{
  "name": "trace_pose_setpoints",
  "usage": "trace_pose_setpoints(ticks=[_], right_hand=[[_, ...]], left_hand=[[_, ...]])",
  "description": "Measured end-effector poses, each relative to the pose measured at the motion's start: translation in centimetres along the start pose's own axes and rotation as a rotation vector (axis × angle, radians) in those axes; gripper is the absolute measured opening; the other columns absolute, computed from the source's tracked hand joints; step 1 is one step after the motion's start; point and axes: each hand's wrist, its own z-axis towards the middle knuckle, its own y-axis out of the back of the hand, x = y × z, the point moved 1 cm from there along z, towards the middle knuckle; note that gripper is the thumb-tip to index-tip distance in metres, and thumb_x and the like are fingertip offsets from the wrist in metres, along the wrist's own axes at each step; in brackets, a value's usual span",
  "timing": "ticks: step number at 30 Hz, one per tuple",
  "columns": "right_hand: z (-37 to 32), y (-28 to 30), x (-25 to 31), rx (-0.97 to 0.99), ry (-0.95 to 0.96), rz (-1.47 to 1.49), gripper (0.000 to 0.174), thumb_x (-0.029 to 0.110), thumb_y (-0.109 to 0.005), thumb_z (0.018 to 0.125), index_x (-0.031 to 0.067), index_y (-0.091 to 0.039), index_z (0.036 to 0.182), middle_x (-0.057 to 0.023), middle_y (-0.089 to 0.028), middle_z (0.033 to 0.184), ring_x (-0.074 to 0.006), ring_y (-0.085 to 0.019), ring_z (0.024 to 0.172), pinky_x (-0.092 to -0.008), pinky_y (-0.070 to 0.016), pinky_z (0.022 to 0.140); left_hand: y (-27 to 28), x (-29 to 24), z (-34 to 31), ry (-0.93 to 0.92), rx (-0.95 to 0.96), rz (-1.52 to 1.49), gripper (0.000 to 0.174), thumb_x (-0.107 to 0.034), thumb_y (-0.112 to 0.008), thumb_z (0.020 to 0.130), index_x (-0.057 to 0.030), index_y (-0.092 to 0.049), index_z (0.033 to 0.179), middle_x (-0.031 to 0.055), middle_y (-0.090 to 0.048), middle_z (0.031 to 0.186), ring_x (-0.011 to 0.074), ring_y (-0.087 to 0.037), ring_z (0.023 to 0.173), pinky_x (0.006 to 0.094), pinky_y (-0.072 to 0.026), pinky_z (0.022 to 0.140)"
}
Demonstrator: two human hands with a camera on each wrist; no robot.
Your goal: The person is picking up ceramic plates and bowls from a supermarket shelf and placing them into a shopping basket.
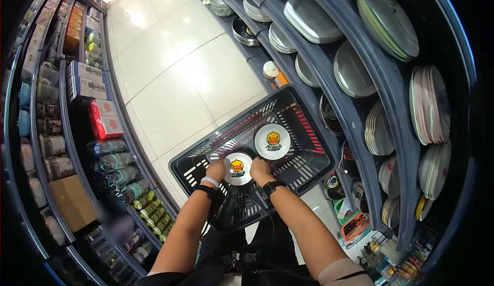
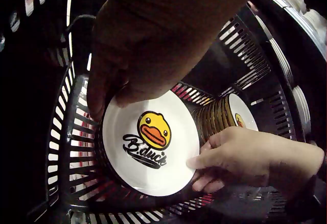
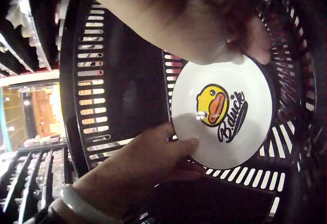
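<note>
A white plate (image 1: 237,169) with a yellow duck print lies inside the black basket (image 1: 177,165), held at opposite edges by both hands. The left hand (image 1: 216,171) grips its left edge, and the right hand (image 1: 261,170) grips its right edge. In the left wrist view the right thumb rests on the face of the plate (image 2: 149,147), fingers behind the rim. In the right wrist view the left thumb lies over the rim of the plate (image 3: 222,116). Beside it in the basket, a stack of matching plates (image 1: 272,141) stands with gold-brown edges showing.
Shelves of stacked plates (image 1: 355,69) run along the right. On the left, shelves hold boxes (image 1: 106,119), wrapped goods and a cardboard box (image 1: 72,202). A tiled floor (image 1: 170,65) stretches between them, beyond the basket.
</note>
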Motion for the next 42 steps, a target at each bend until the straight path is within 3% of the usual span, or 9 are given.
trace_pose_setpoints(ticks=[8, 14, 16, 22, 25, 27, 30, 34, 42], right_hand=[[1.5, -1.4, -0.6, -0.025, 0.010, -0.053, 0.025, 0.008, -0.048, 0.080, -0.0038, -0.055, 0.101, -0.0222, -0.060, 0.097, -0.0334, -0.059, 0.093, -0.0400, -0.0484, 0.078], [1.6, -0.9, -0.7, -0.022, 0.059, -0.093, 0.025, 0.007, -0.048, 0.079, -0.0037, -0.055, 0.100, -0.0226, -0.060, 0.097, -0.0327, -0.060, 0.091, -0.0397, -0.0491, 0.076], [1.5, -0.9, -0.8, -0.022, 0.085, -0.096, 0.025, 0.008, -0.048, 0.079, -0.0035, -0.055, 0.100, -0.0227, -0.060, 0.097, -0.0326, -0.060, 0.091, -0.0396, -0.0492, 0.076], [-0.6, 0.7, -0.4, -0.055, 0.106, -0.077, 0.024, 0.009, -0.047, 0.079, -0.0016, -0.057, 0.099, -0.0226, -0.060, 0.096, -0.0345, -0.059, 0.091, -0.0410, -0.0489, 0.076], [-3.6, 3.5, -0.3, 0.002, 0.233, -0.103, 0.023, 0.012, -0.052, 0.077, -0.0006, -0.059, 0.095, -0.0210, -0.061, 0.091, -0.0337, -0.060, 0.087, -0.0414, -0.0487, 0.074], [-5.4, 4.4, -1.2, -0.029, 0.426, 0.005, 0.022, 0.016, -0.058, 0.073, 0.0006, -0.059, 0.090, -0.0197, -0.062, 0.084, -0.0326, -0.061, 0.082, -0.0414, -0.0482, 0.071], [-8.1, 6.3, -3.8, -0.078, 0.547, 0.184, 0.023, 0.018, -0.063, 0.071, 0.0000, -0.058, 0.085, -0.0188, -0.062, 0.076, -0.0321, -0.061, 0.075, -0.0396, -0.0478, 0.066], [-13.3, 11.1, -7.8, -0.176, 0.594, 0.306, 0.022, 0.018, -0.063, 0.072, -0.0003, -0.057, 0.084, -0.0161, -0.062, 0.072, -0.0299, -0.061, 0.069, -0.0378, -0.0473, 0.063], [-23.2, 16.3, -18.3, -0.350, 0.478, 0.405, 0.026, 0.020, -0.062, 0.075, 0.0001, -0.056, 0.090, -0.0132, -0.063, 0.070, -0.0267, -0.062, 0.066, -0.0345, -0.0472, 0.059]], left_hand=[[-0.8, 0.0, 0.6, -0.018, 0.063, 0.091, 0.027, -0.011, -0.043, 0.080, 0.0032, -0.051, 0.101, 0.0239, -0.059, 0.089, 0.0357, -0.060, 0.082, 0.0418, -0.0494, 0.070], [-1.4, 0.0, 0.9, -0.026, -0.012, 0.072, 0.025, -0.012, -0.043, 0.080, 0.0021, -0.054, 0.096, 0.0226, -0.059, 0.089, 0.0353, -0.059, 0.085, 0.0416, -0.0485, 0.073], [-0.7, -0.5, 0.7, 0.077, 0.064, 0.041, 0.025, -0.013, -0.043, 0.080, 0.0021, -0.054, 0.096, 0.0221, -0.059, 0.089, 0.0350, -0.059, 0.087, 0.0420, -0.0479, 0.074], [0.2, -0.2, 0.3, 0.128, 0.057, -0.029, 0.031, -0.022, -0.048, 0.078, -0.0001, -0.055, 0.099, 0.0246, -0.059, 0.092, 0.0374, -0.058, 0.087, 0.0441, -0.0459, 0.078], [4.0, -2.3, -1.7, 0.064, -0.057, -0.058, 0.032, -0.020, -0.052, 0.076, 0.0000, -0.055, 0.101, 0.0223, -0.061, 0.090, 0.0361, -0.060, 0.083, 0.0434, -0.0484, 0.073], [4.8, -2.7, -2.3, 0.028, -0.136, -0.141, 0.036, -0.026, -0.057, 0.076, -0.0077, -0.054, 0.107, 0.0216, -0.061, 0.085, 0.0370, -0.060, 0.081, 0.0434, -0.0478, 0.073], [6.8, -4.8, -4.4, -0.037, -0.128, -0.353, 0.033, -0.022, -0.060, 0.075, -0.0052, -0.056, 0.103, 0.0185, -0.062, 0.074, 0.0337, -0.061, 0.075, 0.0408, -0.0481, 0.068], [9.6, -10.8, -9.0, -0.171, -0.057, -0.576, 0.026, -0.017, -0.058, 0.081, -0.0007, -0.055, 0.101, 0.0132, -0.061, 0.065, 0.0181, -0.059, 0.049, 0.0292, -0.0461, 0.049], [7.4, -23.3, -13.8, -0.481, 0.063, -0.655, 0.028, -0.017, -0.059, 0.081, 0.0004, -0.055, 0.103, 0.0093, -0.060, 0.063, 0.0138, -0.058, 0.052, 0.0268, -0.0455, 0.050]])
